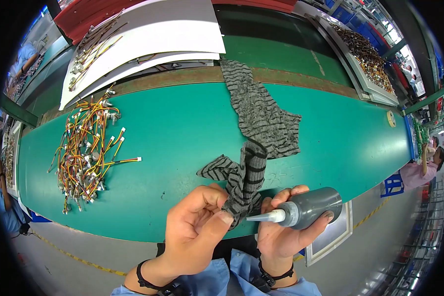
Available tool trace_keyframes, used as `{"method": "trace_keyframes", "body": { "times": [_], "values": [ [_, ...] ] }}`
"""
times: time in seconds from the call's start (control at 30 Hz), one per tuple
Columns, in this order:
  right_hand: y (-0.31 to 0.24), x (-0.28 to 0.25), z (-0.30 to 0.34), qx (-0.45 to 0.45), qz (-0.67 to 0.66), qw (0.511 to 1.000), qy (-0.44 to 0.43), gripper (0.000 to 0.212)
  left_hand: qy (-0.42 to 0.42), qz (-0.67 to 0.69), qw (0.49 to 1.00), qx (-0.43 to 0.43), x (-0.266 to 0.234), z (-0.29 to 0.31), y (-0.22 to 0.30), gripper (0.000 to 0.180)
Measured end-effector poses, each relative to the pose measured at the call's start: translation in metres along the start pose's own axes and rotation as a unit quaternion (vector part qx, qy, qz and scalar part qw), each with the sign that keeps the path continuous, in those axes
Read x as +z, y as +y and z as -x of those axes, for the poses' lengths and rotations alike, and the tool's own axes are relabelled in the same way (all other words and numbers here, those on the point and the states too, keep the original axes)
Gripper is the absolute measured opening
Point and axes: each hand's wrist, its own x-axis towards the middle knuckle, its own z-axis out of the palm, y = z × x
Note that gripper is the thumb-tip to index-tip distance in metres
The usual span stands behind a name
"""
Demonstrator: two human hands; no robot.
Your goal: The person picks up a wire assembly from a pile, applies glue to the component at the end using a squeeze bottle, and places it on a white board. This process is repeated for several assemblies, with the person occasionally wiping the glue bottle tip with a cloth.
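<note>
My left hand (195,229) pinches the lower end of a grey and black striped cloth (254,165) between thumb and fingers. Part of the cloth hangs twisted above my hand, and the rest lies flat across the green table toward its far edge. In my right hand (281,239) rests a dark grey squeeze bottle (313,207) with a pale pointed nozzle. It lies on its side, fingers and thumb around it. The nozzle points left, its tip close to the cloth at my left fingertips; whether they touch I cannot tell.
A heap of wired metal components (86,153) with yellow, red and black leads lies left on the green table (158,118). White sheets (158,34) with more wired parts lie behind. A full tray (365,54) stands far right, near a tape roll (391,119). Other people work at both sides.
</note>
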Motion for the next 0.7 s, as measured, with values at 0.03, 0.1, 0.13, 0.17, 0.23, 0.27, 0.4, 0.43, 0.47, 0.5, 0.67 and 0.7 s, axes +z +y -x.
{"method": "trace_keyframes", "body": {
  "times": [0.03,0.1,0.13,0.17,0.23,0.27,0.4,0.43,0.47,0.5,0.67,0.7],
  "values": [
    [-0.001,0.0,0.0,-0.001,0.002,1.0,0.001,0.064,-0.005,0.01,1.0,0.005,0.001,0.0,-0.002,0.012],
    [-0.003,0.002,-0.001,0.04,-0.056,0.998,0.015,0.064,-0.01,0.021,1.0,0.01,0.004,-0.001,-0.003,0.013],
    [-0.004,0.003,-0.001,0.062,-0.086,0.994,0.022,0.063,0.01,0.013,1.0,0.018,0.004,-0.001,-0.003,0.016],
    [-0.003,0.004,-0.002,0.064,-0.086,0.994,0.021,0.063,0.031,0.005,0.999,0.026,0.005,-0.002,-0.002,0.019],
    [0.001,0.006,-0.003,0.067,-0.104,0.987,0.101,0.062,0.062,-0.01,0.997,0.039,0.012,-0.004,0.001,0.022],
    [0.006,0.01,-0.003,0.077,-0.117,0.98,0.138,0.061,0.088,-0.031,0.995,0.046,0.024,-0.006,0.004,0.027],
    [-0.007,0.005,-0.008,0.0,-0.191,0.976,0.105,0.057,0.078,-0.247,0.944,0.202,-0.008,-0.016,0.007,0.033],
    [-0.013,0.0,-0.008,-0.03,-0.18,0.977,0.108,0.056,0.05,-0.344,0.899,0.265,-0.021,-0.013,0.011,0.033],
    [-0.014,-0.002,-0.008,-0.004,-0.198,0.975,0.104,0.056,0.069,-0.368,0.889,0.265,-0.037,-0.003,0.015,0.033],
    [-0.014,-0.003,-0.008,-0.047,-0.134,0.986,0.085,0.056,0.056,-0.41,0.867,0.278,-0.053,0.012,0.022,0.032],
    [0.005,0.001,-0.003,-0.087,-0.012,0.995,-0.046,0.057,0.147,-0.578,0.742,0.306,-0.126,0.06,0.052,0.028],
    [0.008,0.003,-0.003,-0.081,-0.018,0.995,-0.048,0.057,0.203,-0.661,0.658,0.298,-0.138,0.068,0.062,0.026]
  ]
}}
